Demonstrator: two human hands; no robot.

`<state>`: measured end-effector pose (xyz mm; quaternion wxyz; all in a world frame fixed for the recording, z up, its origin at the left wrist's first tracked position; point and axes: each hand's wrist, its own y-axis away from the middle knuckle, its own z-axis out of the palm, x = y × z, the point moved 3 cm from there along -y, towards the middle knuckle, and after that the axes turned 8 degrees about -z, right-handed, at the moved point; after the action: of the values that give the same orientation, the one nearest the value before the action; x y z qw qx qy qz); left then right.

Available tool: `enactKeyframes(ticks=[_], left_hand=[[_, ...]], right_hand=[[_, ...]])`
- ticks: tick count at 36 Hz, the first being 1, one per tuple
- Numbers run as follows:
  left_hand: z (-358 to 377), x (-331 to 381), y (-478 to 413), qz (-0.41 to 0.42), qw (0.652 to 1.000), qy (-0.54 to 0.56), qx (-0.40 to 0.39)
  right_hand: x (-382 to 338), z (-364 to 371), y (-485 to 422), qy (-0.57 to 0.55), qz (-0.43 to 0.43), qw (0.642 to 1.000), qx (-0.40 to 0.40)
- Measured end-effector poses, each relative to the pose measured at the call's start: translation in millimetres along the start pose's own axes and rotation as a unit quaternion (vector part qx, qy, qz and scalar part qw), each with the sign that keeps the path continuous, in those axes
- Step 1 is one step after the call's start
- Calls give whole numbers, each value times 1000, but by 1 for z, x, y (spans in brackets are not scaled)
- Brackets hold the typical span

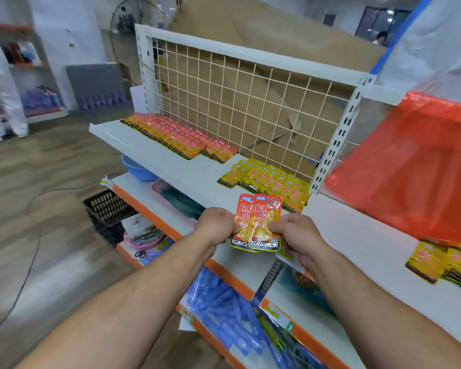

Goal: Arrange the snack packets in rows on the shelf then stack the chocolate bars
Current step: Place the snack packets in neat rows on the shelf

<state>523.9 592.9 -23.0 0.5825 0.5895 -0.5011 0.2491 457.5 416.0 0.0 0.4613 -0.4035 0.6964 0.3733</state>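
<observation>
Two orange snack packets [258, 222] overlap in front of the white top shelf [149, 145]. My left hand [217, 222] pinches their left edge and my right hand [293, 230] pinches the right edge. Rows of orange packets [181, 137] lie along the back left of the shelf. A cluster of yellow packets [269, 179] lies at the back right by the wire mesh. No chocolate bars are visible.
A red plastic bag [410, 166] sits on the neighbouring shelf to the right, with more yellow packets [437, 265] in front of it. Lower shelves hold a blue bowl [137, 169], blue packs [224, 310] and a black basket [107, 206]. A person stands far left.
</observation>
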Motion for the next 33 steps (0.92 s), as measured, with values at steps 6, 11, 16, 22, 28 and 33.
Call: enactKeyframes(ticks=[6, 11, 16, 22, 28, 33], left_hand=[[-32, 5, -29, -4, 1000, 1, 25], [-51, 17, -66, -8, 999, -10, 42], [-65, 38, -110, -5, 998, -23, 59], [-80, 66, -163, 2, 996, -43, 78], [-91, 80, -203, 7, 995, -41, 93], [-106, 87, -236, 9, 995, -60, 82]], right_hand=[[-6, 36, -41, 19, -7, 999, -27], [-11, 59, -83, 16, -14, 999, -39], [-22, 73, -133, -1, -17, 999, -42], [-39, 84, -192, 2, -41, 998, -52], [-46, 97, -236, -25, -40, 997, -62], [-46, 111, -263, -15, -38, 998, -47]])
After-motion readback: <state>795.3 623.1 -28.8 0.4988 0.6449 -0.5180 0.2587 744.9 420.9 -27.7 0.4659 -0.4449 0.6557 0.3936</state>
